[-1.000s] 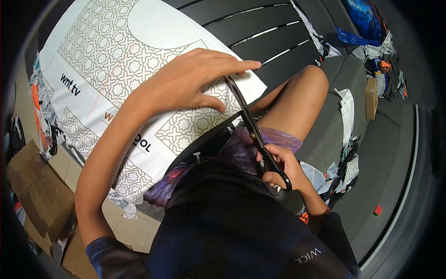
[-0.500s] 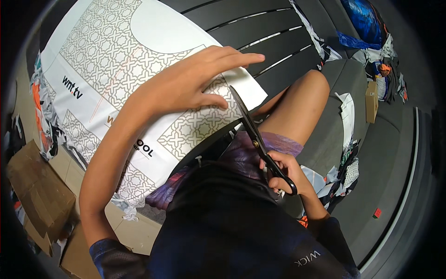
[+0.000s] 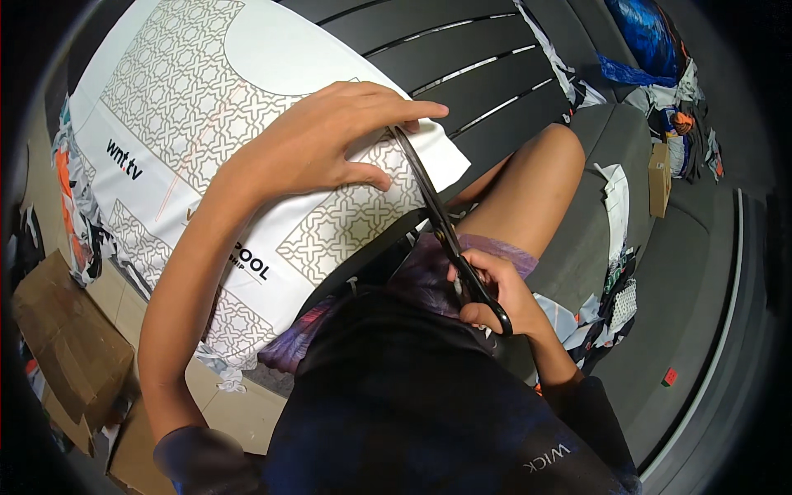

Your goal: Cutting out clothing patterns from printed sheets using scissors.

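A large white printed fabric sheet (image 3: pixel 280 49) with a brownish lattice pattern and dark lettering spreads over a dark surface and down toward my lap. My left hand (image 3: pixel 330 144) rests on it near its right edge, open, with the index finger stretched out and the thumb apart. Long black scissors (image 3: pixel 437 219) are gripped by their handles in my right hand (image 3: pixel 495 289), above my lap. Their upper blade lies over the patterned part, with the tip close under my left fingers. Whether the other blade is beneath the fabric, I cannot tell.
Beyond the fabric is a dark slatted surface (image 3: pixel 470 78). A grey cushioned seat (image 3: pixel 569 206) on the right holds fabric scraps (image 3: pixel 619 305) and a small cardboard box (image 3: pixel 660 181). Brown cardboard (image 3: pixel 70 346) and more scraps (image 3: pixel 78 214) lie on the left.
The scissors and my right hand have moved up and left, bringing the tip close to my left fingers. My left hand has shifted slightly left, and the fabric slightly with it.
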Demonstrator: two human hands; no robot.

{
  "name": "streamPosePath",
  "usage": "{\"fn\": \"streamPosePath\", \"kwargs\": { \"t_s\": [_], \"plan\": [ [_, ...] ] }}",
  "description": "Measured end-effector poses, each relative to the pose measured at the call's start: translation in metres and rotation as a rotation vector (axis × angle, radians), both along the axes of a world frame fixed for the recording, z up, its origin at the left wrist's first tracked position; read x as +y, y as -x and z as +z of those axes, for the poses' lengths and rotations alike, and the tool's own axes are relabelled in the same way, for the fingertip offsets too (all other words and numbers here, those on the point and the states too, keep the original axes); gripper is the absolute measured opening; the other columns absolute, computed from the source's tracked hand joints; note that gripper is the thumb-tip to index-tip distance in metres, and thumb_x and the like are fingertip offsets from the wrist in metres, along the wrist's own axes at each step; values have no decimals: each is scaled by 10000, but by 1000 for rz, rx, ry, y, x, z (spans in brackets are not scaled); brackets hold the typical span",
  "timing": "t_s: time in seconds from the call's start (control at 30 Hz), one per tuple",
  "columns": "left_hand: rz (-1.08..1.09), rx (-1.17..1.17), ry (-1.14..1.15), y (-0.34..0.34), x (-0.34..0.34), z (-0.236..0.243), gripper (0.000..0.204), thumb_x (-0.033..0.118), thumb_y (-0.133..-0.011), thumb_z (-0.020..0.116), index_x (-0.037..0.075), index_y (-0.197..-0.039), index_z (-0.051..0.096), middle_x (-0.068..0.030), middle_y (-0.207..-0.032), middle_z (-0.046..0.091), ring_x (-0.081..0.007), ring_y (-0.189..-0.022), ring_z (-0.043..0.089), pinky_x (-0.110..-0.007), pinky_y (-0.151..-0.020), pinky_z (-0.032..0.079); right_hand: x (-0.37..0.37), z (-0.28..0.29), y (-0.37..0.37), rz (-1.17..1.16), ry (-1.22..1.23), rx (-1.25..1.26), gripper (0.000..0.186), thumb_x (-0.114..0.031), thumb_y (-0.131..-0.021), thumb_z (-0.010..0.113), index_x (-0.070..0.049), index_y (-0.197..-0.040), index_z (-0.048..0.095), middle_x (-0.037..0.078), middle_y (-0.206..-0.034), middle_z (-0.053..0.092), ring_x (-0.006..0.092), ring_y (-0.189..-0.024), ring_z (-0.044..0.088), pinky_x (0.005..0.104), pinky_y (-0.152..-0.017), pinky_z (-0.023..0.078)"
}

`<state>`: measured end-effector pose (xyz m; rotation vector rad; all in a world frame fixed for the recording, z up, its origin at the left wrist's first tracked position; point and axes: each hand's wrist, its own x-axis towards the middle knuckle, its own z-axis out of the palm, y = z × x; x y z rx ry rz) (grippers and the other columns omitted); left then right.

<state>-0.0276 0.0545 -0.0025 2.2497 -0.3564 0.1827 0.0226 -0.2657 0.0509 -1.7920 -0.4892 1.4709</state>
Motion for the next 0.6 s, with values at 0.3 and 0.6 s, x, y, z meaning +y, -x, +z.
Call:
{"fn": "streamPosePath", "kwargs": {
  "t_s": [0.3,0.6],
  "plan": [
    [13,-18,-29,1,0,-2,846,483,-657,748,213,-1421,502,-58,-1267,631,-296,-1198,552,-440,-1060,399,5,3,2,29,20,-94,591,-350,-704,895,-40,-1073,554,-65,-714,486,15,-613,429,194,-527,289],
    [21,-12,-36,1,-1,-2,853,512,-651,735,227,-1420,502,-64,-1276,624,-301,-1201,551,-446,-1060,403,12,6,3,26,17,-131,497,-182,-706,872,-36,-1060,556,-64,-700,478,15,-584,429,203,-513,286]
  ]
}}
